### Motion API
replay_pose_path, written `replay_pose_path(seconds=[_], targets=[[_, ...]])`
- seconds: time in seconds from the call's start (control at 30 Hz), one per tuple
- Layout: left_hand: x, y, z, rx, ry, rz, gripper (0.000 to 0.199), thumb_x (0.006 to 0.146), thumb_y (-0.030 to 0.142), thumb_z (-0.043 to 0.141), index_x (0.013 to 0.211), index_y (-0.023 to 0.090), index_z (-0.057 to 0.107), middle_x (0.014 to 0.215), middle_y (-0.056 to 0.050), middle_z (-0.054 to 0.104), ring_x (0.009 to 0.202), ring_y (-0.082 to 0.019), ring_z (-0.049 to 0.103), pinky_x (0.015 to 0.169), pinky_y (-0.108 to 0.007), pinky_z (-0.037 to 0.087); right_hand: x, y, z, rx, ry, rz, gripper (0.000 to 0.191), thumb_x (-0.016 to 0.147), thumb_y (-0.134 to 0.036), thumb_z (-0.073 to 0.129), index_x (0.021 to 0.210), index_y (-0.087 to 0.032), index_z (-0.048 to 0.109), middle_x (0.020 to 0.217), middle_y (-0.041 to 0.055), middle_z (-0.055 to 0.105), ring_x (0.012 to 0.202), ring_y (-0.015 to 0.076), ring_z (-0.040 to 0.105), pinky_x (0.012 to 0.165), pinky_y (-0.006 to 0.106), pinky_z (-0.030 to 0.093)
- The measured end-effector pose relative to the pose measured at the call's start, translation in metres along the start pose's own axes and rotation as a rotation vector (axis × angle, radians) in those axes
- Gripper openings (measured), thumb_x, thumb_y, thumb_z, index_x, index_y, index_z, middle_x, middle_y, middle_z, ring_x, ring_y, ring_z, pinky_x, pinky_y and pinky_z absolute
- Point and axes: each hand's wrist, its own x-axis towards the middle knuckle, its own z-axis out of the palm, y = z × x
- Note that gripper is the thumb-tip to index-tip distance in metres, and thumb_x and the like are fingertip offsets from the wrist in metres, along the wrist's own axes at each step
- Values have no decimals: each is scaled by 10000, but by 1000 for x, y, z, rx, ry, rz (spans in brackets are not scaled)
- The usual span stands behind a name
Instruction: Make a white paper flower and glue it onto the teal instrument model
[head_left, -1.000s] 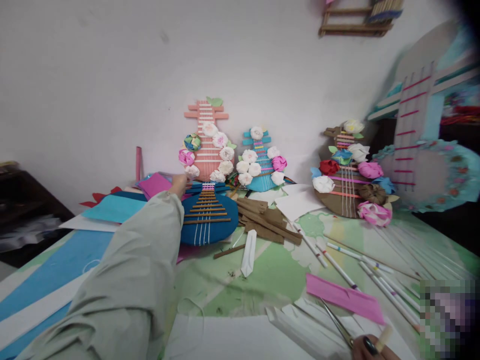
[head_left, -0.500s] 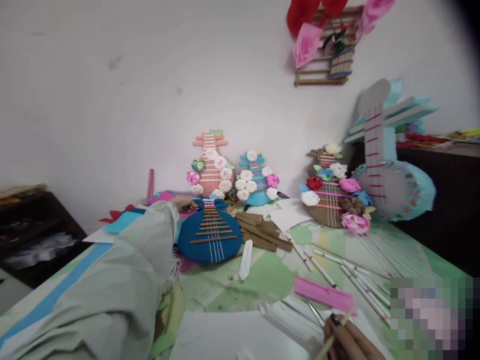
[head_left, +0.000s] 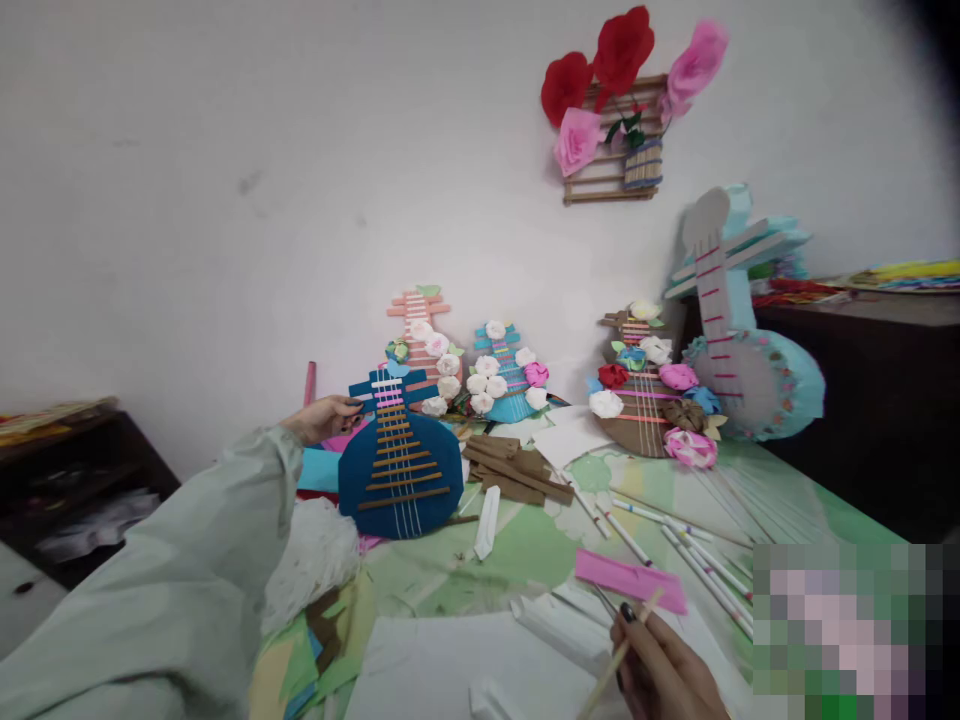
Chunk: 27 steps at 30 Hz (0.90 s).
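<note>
My left hand (head_left: 330, 418) is closed on a peg at the neck of a dark blue paper pipa (head_left: 401, 440), a model lute. The pipa stands tilted up off the table, with brown strips and white strings across its face. Low in the view, my right hand (head_left: 664, 660) pinches a thin pale wooden stick (head_left: 616, 655). A narrow metal tool (head_left: 602, 600) pokes out beside those fingers; its kind and the grip on it are partly hidden. Beyond the right hand lies a pink paper strip (head_left: 630, 578). White sheets (head_left: 427, 660) lie to its left.
Other flowered lute models (head_left: 510, 385) lean at the wall. Brown card strips (head_left: 517, 468) and a folded white paper piece (head_left: 487, 522) lie mid-table. White sticks (head_left: 705, 575) are scattered right. A bundle of white string (head_left: 315, 560) sits under my left forearm. A blurred patch covers the lower right.
My left hand has raised and tilted up the pipa and brought it slightly left, uncovering the white string bundle. The view has shifted. My right hand still holds the stick.
</note>
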Motion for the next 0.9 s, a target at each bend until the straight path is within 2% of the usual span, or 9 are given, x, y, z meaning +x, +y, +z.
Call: replay_pose_path(seconds=[0.17, 0.3, 0.4, 0.5, 0.57, 0.63, 0.73, 0.8, 0.9], targets=[[-38, 33, 20, 33, -94, 171, 105, 652, 34, 675, 743, 73, 640, 588, -51, 610, 498, -104, 548, 469, -192, 447, -6, 1, 4, -49, 14, -125, 534, 637, -664, 626, 668, -136, 563, 417, -44, 455, 324, 35, 317, 375, 173, 165], [-62, 63, 50, 96, -154, 267, 208, 638, 83, 721, 843, 87, 683, 642, -71, 660, 609, -144, 615, 554, -205, 493, 0, 3, 1, -88, -2, -178, 528, 603, -662, 640, 649, -139, 583, 428, -38, 454, 335, 61, 345, 375, 200, 202], [-78, 79, 78, 185, -203, 351, 243, 619, 117, 749, 857, 105, 700, 660, -67, 680, 609, -139, 623, 608, -211, 509, 4, 1, -2, -103, 37, -254, 490, 604, -626, 662, 569, -144, 582, 449, -24, 461, 420, 89, 423, 425, 211, 296], [-93, 89, 109, 211, -271, 445, 198, 632, 150, 744, 826, 127, 712, 710, -55, 692, 633, -128, 627, 636, -207, 511, 3, -4, -1, -1, 41, -276, 498, 610, -627, 665, 523, -151, 544, 678, 55, 616, 601, 146, 566, 563, 251, 440], [-104, 93, 130, 163, -334, 460, 140, 657, 165, 724, 790, 125, 708, 677, -47, 681, 604, -115, 616, 604, -195, 502, -1, -8, 2, 94, 0, -226, 495, 630, -645, 644, 645, -153, 591, 816, 74, 649, 607, 151, 593, 575, 272, 467], [-115, 96, 151, 114, -371, 446, 111, 664, 155, 718, 766, 113, 701, 649, -49, 672, 582, -112, 611, 577, -189, 497, -6, -12, 5, 139, -43, -182, 516, 660, -647, 624, 819, -156, 620, 701, 40, 623, 485, 111, 534, 465, 231, 406], [-128, 96, 180, 14, -429, 396, 132, 667, 130, 717, 793, 101, 690, 713, -75, 685, 646, -138, 643, 611, -214, 522, -15, -18, 9, 220, -124, -194, 528, 687, -585, 649, 994, -159, 591, 465, -82, 409, 353, 43, 300, 363, 178, 205], [-135, 93, 195, -59, -450, 345, 134, 673, 124, 717, 798, 104, 676, 711, -70, 678, 672, -149, 652, 634, -234, 535, -20, -23, 11, 262, -200, -220, 490, 684, -518, 689, 1016, -176, 574, 493, -101, 371, 366, 23, 204, 361, 174, 152], [-139, 82, 208, -126, -439, 313, 119, 669, 120, 726, 758, 104, 649, 698, -60, 665, 679, -140, 647, 653, -231, 540, -26, -28, 12, 198, -287, -282, 385, 645, -413, 750, 888, -168, 579, 588, -73, 448, 375, 3, 214, 357, 179, 143]])
